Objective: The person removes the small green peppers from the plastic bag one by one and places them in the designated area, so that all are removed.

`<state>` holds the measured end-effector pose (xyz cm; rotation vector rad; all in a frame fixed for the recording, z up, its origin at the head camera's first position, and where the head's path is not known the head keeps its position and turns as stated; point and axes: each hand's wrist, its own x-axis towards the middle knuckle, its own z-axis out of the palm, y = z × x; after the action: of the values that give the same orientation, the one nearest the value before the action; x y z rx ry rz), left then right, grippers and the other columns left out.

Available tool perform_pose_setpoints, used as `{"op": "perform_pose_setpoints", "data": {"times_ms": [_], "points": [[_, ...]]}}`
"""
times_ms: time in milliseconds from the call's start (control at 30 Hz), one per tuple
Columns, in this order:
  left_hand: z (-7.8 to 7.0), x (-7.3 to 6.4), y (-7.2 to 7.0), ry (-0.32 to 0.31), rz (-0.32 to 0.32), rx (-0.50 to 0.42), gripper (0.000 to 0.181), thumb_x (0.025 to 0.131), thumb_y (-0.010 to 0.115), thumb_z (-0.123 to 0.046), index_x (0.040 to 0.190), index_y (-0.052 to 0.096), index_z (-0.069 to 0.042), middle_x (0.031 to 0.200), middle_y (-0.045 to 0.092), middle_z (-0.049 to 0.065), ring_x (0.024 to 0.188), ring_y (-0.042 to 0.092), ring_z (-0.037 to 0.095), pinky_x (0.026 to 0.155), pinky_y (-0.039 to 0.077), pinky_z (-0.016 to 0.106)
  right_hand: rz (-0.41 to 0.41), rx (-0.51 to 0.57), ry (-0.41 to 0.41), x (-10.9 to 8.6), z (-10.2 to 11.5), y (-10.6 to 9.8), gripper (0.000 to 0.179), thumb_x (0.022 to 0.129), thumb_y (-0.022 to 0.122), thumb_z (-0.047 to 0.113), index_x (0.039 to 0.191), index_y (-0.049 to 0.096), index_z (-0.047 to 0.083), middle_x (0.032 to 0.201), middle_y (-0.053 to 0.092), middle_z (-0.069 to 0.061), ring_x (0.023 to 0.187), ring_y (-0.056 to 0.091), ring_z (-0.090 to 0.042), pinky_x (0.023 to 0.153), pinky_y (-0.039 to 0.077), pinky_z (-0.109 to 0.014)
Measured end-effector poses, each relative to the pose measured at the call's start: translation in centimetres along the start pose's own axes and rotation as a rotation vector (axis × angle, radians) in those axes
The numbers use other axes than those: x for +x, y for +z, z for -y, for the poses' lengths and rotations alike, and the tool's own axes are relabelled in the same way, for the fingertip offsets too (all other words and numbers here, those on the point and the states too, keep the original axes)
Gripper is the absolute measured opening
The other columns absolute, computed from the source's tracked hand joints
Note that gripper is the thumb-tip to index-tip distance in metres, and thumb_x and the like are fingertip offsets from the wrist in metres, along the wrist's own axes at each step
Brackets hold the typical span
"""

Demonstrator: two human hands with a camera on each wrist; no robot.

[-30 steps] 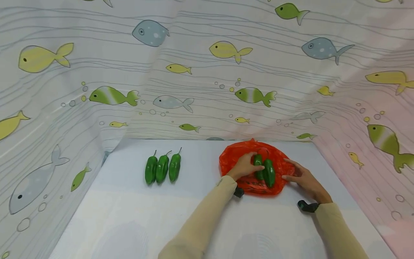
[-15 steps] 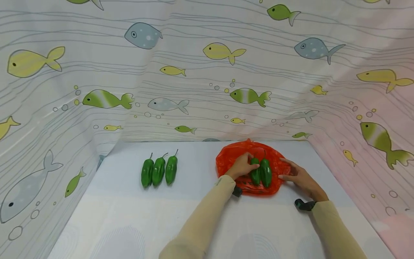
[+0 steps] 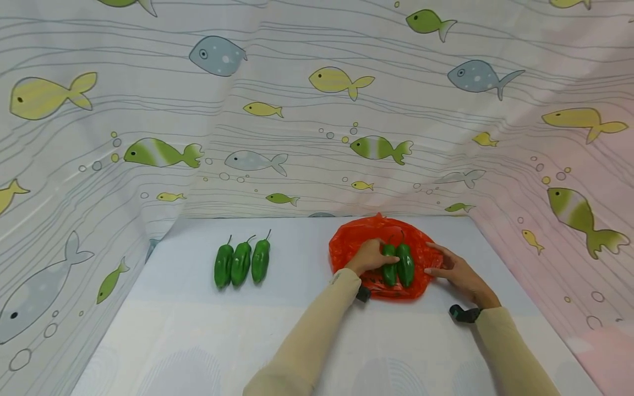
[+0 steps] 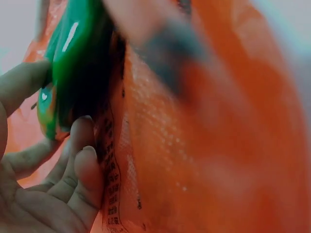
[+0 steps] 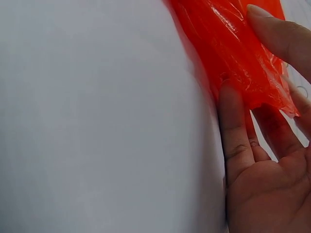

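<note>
Two green peppers lie side by side on a crumpled red plastic bag (image 3: 344, 242) at the back right of the table. My left hand (image 3: 366, 258) grips the left pepper (image 3: 389, 272), thumb across its top; the other pepper (image 3: 406, 269) lies just right of it. In the left wrist view, my fingers (image 4: 30, 80) are around the glossy green pepper (image 4: 75, 56). At the bag's right edge is my right hand (image 3: 463, 279). The right wrist view has its thumb (image 5: 279, 36) over the red plastic and the other fingers partly beneath it.
Three more green peppers (image 3: 240, 265) with long stems stand in a row on the left of the white table (image 3: 198, 330). A fish-patterned cloth (image 3: 297, 126) rises behind the table and along both sides.
With my left hand on it, the left pepper has shifted slightly toward me, so the two peppers' near ends now line up. My right hand stays at the bag's edge. The head view has shifted slightly.
</note>
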<state>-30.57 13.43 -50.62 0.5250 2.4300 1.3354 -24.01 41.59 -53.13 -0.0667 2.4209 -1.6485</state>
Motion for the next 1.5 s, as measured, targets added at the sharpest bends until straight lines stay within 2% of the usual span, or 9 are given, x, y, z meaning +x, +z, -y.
{"op": "perform_pose_setpoints", "data": {"times_ms": [233,500,767,1000,1300,1400,1500], "points": [[0.5,0.2,-0.1,-0.049,0.023,-0.031,0.041,0.089,0.083,-0.030,0.115,0.061,-0.008,0.097,0.065,-0.001,0.081,0.066,0.013,0.070,0.058,0.027,0.010,0.008,-0.006,0.0,0.2,0.0,0.090,0.093,0.079,0.027,0.164,0.025,0.019,0.168,0.016,-0.024,0.150,0.021,-0.047,0.115,0.027,-0.062],[0.2,-0.1,-0.5,-0.033,0.062,-0.060,0.043,0.092,0.076,-0.030,0.127,0.064,-0.008,0.101,0.065,-0.002,0.081,0.065,0.013,0.070,0.058,0.027,0.003,0.011,0.013,0.0,0.1,0.1,0.089,0.092,0.080,0.029,0.164,0.027,0.021,0.168,0.015,-0.021,0.152,0.018,-0.045,0.117,0.024,-0.063],[-0.3,-0.7,-1.5,-0.035,0.062,-0.077,0.037,0.091,0.079,-0.027,0.120,0.064,-0.009,0.097,0.066,-0.002,0.078,0.066,0.013,0.069,0.059,0.028,0.001,-0.030,0.027,0.1,0.1,-0.1,0.091,0.091,0.080,0.035,0.164,0.027,0.022,0.170,0.012,-0.019,0.153,0.013,-0.046,0.116,0.019,-0.069],[-0.2,-1.4,-2.4,0.023,0.096,-0.120,0.044,0.089,0.083,-0.025,0.124,0.060,-0.012,0.098,0.065,0.000,0.074,0.068,0.017,0.069,0.061,0.034,-0.001,-0.072,0.053,0.1,0.1,0.0,0.093,0.091,0.079,0.039,0.164,0.024,0.022,0.170,0.010,-0.021,0.152,0.011,-0.048,0.114,0.019,-0.072],[-0.5,-2.4,-3.7,0.111,0.089,-0.009,0.053,0.088,0.084,-0.032,0.131,0.061,-0.013,0.096,0.064,-0.003,0.077,0.064,0.014,0.071,0.059,0.030,0.003,-0.081,0.057,0.1,0.2,0.2,0.093,0.091,0.079,0.040,0.164,0.024,0.022,0.170,0.009,-0.021,0.152,0.010,-0.049,0.114,0.019,-0.073],[-0.8,-2.6,-4.1,0.136,0.087,0.021,0.053,0.088,0.084,-0.034,0.131,0.062,-0.014,0.100,0.064,-0.004,0.079,0.064,0.013,0.072,0.058,0.028,-0.001,-0.101,0.066,0.0,0.1,0.2,0.093,0.091,0.079,0.041,0.164,0.025,0.023,0.169,0.009,-0.022,0.152,0.011,-0.050,0.113,0.020,-0.073],[-1.1,-2.9,-4.6,0.167,0.077,0.067,0.054,0.088,0.083,-0.037,0.132,0.062,-0.015,0.108,0.063,-0.007,0.087,0.062,0.010,0.075,0.055,0.023,-0.008,-0.107,0.064,0.0,0.1,0.2,0.092,0.091,0.079,0.041,0.164,0.025,0.024,0.169,0.009,-0.022,0.152,0.011,-0.050,0.113,0.020,-0.073]]}}
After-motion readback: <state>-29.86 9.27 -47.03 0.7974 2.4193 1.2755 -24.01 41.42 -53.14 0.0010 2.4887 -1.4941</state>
